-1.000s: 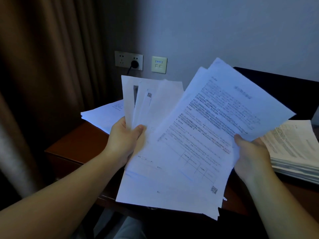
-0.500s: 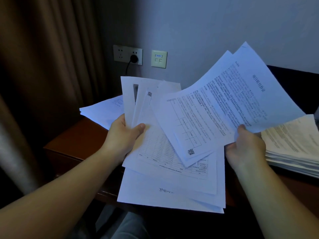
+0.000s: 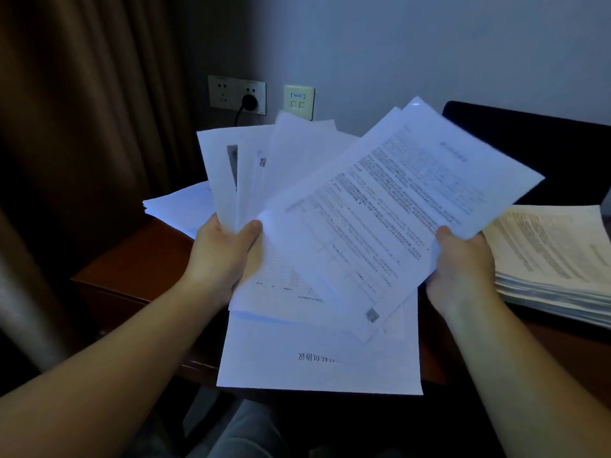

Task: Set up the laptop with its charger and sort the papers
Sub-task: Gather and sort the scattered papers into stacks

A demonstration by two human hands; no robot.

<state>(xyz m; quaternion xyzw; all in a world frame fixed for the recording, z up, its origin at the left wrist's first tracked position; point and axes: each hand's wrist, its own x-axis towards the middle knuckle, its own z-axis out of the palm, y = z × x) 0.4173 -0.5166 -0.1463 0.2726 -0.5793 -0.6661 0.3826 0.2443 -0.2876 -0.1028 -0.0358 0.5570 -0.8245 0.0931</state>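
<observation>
Left hand [image 3: 220, 256] has its thumb clamped over a fan of sheets [image 3: 258, 170] held upright-ish, fingers hidden behind the paper. Right hand [image 3: 461, 269] pinches the printed sheets [image 3: 396, 206] by their right edge, thumb on top, tilted over the middle of the desk [image 3: 132, 259]. Both hands are closed on paper, so the person is mid-sort w/ a batch in each.

Where stuff is: a thick stack [image 3: 549, 252] sits on the right side of the desk, just beside the right hand. A thinner pile [image 3: 180, 209] lies far left, behind the left hand. A few loose pages incl. a mostly blank sheet w/ one line of text [image 3: 317, 358] lie in the middle, hanging off the near edge.

Progress, imo: charger part looks at least half done, since a black plug [image 3: 249, 102] is in the wall outlet [image 3: 236, 94] w/ a cord running down behind the papers. Can't tell where it ends up tho. The dark thing [image 3: 529, 153] far right behind the sheets is prob the laptop, too dim to be sure, and no idea if it's connected.

Sorting is clearly the step in hand and not finished. Two piles exist, but both handfuls plus the loose middle pages are left to place.
</observation>
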